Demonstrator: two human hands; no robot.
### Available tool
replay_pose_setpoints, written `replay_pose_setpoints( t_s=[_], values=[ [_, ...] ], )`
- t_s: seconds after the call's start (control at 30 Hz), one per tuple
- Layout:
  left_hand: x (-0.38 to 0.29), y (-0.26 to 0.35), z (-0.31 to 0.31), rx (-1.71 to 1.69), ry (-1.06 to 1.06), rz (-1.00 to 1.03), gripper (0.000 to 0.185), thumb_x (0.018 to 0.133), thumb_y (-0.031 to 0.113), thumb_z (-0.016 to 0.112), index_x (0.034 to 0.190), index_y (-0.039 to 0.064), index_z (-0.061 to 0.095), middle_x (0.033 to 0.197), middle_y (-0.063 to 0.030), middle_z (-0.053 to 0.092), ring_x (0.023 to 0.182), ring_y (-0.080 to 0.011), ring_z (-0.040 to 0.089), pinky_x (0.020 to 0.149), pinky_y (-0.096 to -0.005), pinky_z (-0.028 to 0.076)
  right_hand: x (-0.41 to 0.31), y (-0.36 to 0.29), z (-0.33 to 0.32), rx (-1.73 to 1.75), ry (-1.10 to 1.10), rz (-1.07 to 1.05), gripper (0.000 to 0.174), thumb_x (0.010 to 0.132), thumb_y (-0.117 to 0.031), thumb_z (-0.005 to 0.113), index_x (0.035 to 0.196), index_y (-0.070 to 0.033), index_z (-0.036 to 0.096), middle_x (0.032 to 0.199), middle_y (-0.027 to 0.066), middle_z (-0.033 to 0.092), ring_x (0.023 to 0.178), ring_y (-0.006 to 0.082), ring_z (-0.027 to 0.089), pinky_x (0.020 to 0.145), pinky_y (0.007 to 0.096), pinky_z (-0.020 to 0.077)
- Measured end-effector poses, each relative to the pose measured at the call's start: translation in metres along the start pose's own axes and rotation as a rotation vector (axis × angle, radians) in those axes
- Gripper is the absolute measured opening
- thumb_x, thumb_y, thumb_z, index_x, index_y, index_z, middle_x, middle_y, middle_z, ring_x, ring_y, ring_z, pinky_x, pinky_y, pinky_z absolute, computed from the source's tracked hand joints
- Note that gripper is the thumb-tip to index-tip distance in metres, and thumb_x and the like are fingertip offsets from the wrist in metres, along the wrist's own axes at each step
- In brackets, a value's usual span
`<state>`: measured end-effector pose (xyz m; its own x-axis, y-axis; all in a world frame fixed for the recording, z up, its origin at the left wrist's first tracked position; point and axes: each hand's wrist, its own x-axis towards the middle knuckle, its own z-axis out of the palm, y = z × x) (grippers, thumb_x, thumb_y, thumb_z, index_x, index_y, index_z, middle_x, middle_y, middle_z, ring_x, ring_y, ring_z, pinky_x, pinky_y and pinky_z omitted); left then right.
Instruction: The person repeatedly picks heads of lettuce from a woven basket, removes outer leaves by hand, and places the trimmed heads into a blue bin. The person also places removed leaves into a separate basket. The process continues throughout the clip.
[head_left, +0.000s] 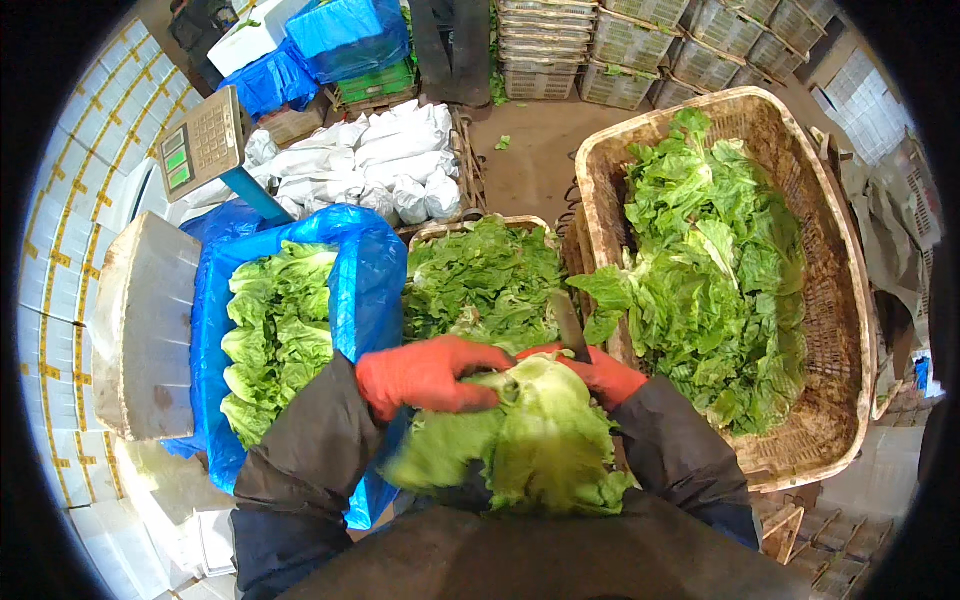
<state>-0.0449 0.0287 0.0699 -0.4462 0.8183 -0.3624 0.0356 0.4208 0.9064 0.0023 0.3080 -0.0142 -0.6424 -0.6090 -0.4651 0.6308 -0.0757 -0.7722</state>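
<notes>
A head of leafy lettuce (551, 435) is held low before my body, its cut stem end up. My left hand (435, 375), in an orange-red glove, grips a leaf beside the stem. In a like glove, my right hand (604, 375) is closed on a knife (571, 326) whose blade points up and away from me. Its fingers are partly hidden behind the lettuce. To the left, rows of lettuce heads (277, 337) lie in a box lined with blue plastic (367, 277). Loose leaves (484, 277) fill a crate straight ahead.
A large dirty plastic crate (851, 300) with leafy greens stands at the right. A scale display (199, 142) rises behind the blue-lined box, near white wrapped bundles (409, 150). Stacked crates (544, 52) and a person's dark-clothed legs (450, 52) are at the far side.
</notes>
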Motion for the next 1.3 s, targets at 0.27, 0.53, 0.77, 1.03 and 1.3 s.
replay_pose_setpoints(
  t_s=[0.27, 0.53, 0.77, 1.03, 1.3],
  values=[
    [-0.001, -0.054, 0.054, 0.146, 0.717, 0.140, 0.061, 0.089, 0.020, 0.071, 0.144, 0.004, 0.051, 0.130, -0.0150, 0.064, 0.128, -0.0262, 0.056, 0.110, -0.0424, 0.041, -0.055, -0.018, 0.027, -0.023, 0.256, -0.002, 0.046, 0.096, -0.033, 0.067, 0.134, -0.010, 0.058, 0.097, -0.0039, 0.065, 0.069, 0.0032, 0.053, 0.049, 0.0225, 0.0421],
    [0.005, -0.012, 0.066, -0.959, 0.339, 0.097, 0.128, 0.057, 0.040, 0.099, 0.157, 0.009, 0.026, 0.150, -0.0038, 0.045, 0.137, -0.0183, 0.044, 0.114, -0.0373, 0.036, -0.025, -0.065, 0.052, -0.543, 0.254, -0.562, 0.042, 0.095, -0.026, 0.070, 0.131, -0.006, 0.064, 0.110, 0.0036, 0.068, 0.090, 0.0128, 0.061, 0.079, 0.0308, 0.0534],
    [-0.079, -0.073, 0.057, -0.210, 0.123, -0.146, 0.114, 0.061, 0.027, 0.096, 0.156, 0.009, 0.036, 0.155, -0.0115, 0.044, 0.141, -0.0242, 0.042, 0.118, -0.0373, 0.031, -0.042, 0.002, 0.069, -0.351, 0.311, -0.141, 0.030, 0.104, -0.028, 0.053, 0.119, -0.005, 0.066, 0.093, 0.0026, 0.065, 0.073, 0.0137, 0.062, 0.060, 0.0327, 0.0531],
    [-0.084, -0.093, 0.139, -0.907, 0.480, 0.041, 0.123, 0.056, 0.041, 0.098, 0.154, 0.003, 0.035, 0.148, -0.0088, 0.049, 0.135, -0.0186, 0.046, 0.115, -0.0342, 0.034, -0.045, 0.042, 0.073, -1.295, 0.207, -0.455, 0.022, 0.075, -0.025, 0.070, 0.086, -0.012, 0.057, 0.076, 0.0102, 0.061, 0.075, 0.0368, 0.063, 0.062, 0.0488, 0.0496],
    [-0.095, -0.099, 0.155, -0.678, 0.536, 0.019, 0.116, 0.059, 0.040, 0.097, 0.152, 0.002, 0.039, 0.145, -0.0107, 0.051, 0.133, -0.0223, 0.049, 0.113, -0.0373, 0.037, -0.034, 0.009, 0.058, -1.557, 0.193, -0.021, 0.019, 0.082, -0.025, 0.066, 0.093, -0.010, 0.063, 0.081, 0.0152, 0.065, 0.077, 0.0376, 0.065, 0.064, 0.0480, 0.0532]
  ],
)
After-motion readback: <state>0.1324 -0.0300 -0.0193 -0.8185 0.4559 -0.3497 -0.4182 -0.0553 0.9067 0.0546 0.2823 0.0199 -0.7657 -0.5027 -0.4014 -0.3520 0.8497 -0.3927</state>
